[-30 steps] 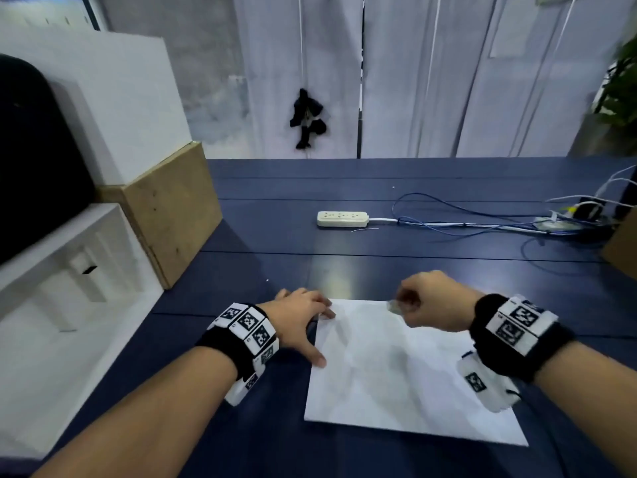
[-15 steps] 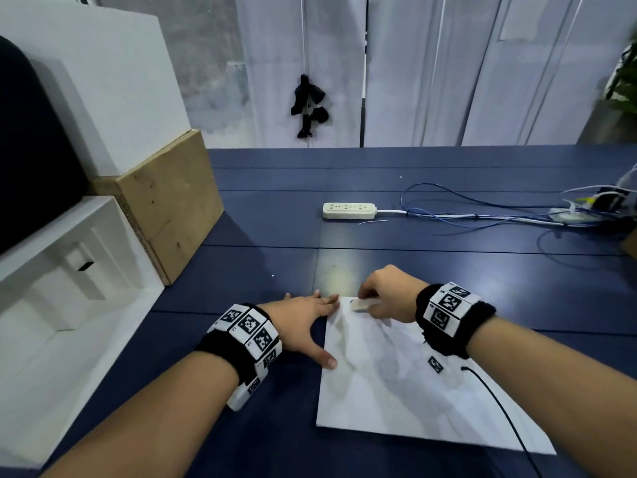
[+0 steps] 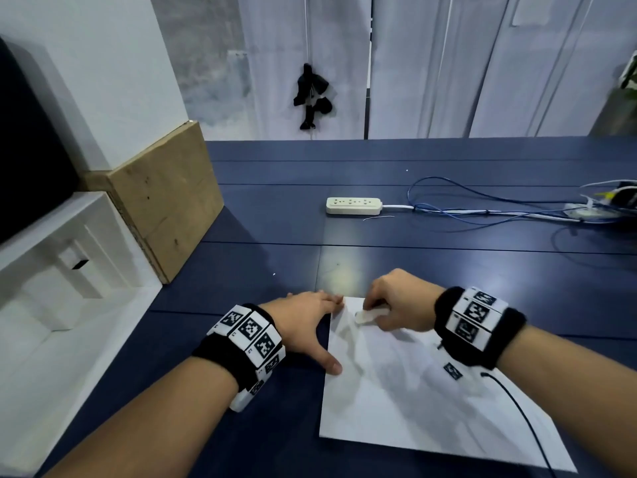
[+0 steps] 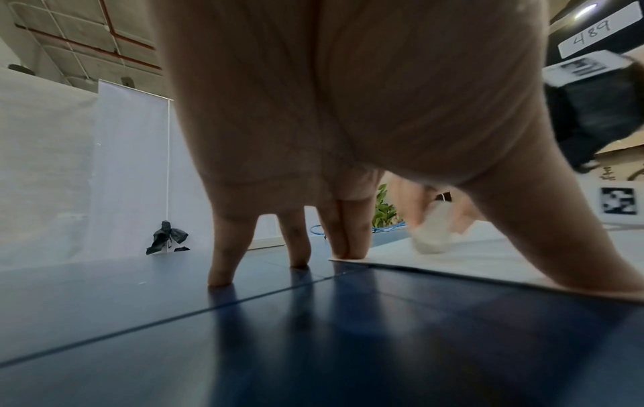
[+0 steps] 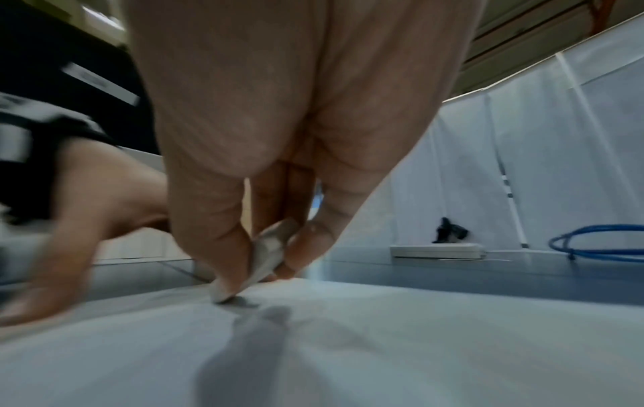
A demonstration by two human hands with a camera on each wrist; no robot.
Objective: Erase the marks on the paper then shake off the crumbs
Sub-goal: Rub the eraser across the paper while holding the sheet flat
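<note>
A white sheet of paper [image 3: 413,391] lies on the dark blue table [image 3: 275,208], seen again in the wrist views as paper [image 4: 470,258] and paper [image 5: 383,344]. My right hand [image 3: 400,301] pinches a small white eraser [image 3: 368,315], whose lower end touches the paper near its far left corner; the eraser [image 5: 261,261] sits between thumb and fingers, and shows blurred as eraser [image 4: 430,234]. My left hand [image 3: 310,322] lies spread and straight, thumb and some fingertips pressing the paper's left edge, the others on the table. Marks on the paper are too faint to make out.
A white power strip [image 3: 353,205] with blue and white cables [image 3: 482,208] lies farther back on the table. A wooden box [image 3: 162,198] and white foam blocks [image 3: 62,270] stand at the left. A thin black wire [image 3: 517,408] trails over the paper from my right wrist.
My right hand has carried the eraser leftward across the top of the paper to its far left corner. The left hand has kept pressing the paper's left edge.
</note>
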